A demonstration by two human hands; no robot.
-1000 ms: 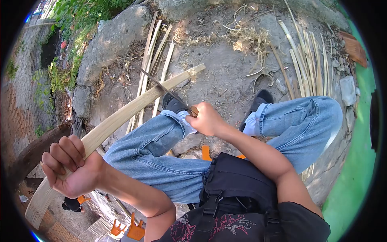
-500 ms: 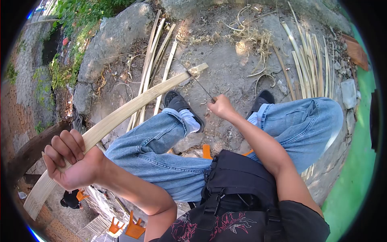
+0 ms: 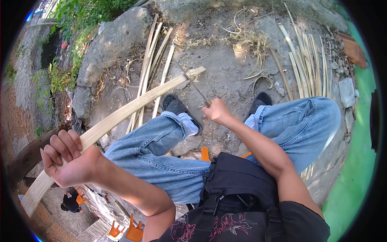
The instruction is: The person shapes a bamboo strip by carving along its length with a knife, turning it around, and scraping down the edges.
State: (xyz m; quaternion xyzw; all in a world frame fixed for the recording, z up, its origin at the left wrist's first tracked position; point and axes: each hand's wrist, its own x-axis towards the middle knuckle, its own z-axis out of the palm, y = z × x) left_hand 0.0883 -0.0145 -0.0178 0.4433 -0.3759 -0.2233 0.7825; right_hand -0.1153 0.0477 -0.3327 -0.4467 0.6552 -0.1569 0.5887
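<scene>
My left hand [image 3: 66,159] is closed around a long, pale bamboo strip [image 3: 115,120], which slants from the lower left up toward the ground between my feet. Held in my right hand [image 3: 217,111] is a knife [image 3: 196,90] with a thin, dark blade. The blade crosses the strip close to its far, roughened end; from this view I cannot tell how deep it sits. My fingers hide most of the knife's handle.
Several bamboo strips [image 3: 146,72] lie left of my feet, and another bundle [image 3: 308,64] lies on the right. Curled shavings [image 3: 258,46] litter the ground ahead. Orange chairs [image 3: 134,230] and a person in black [image 3: 71,201] are at the lower left.
The whole view has shifted slightly. Both hands keep their grip, and the knife stays across the strip's far end with hardly any visible movement along it.
</scene>
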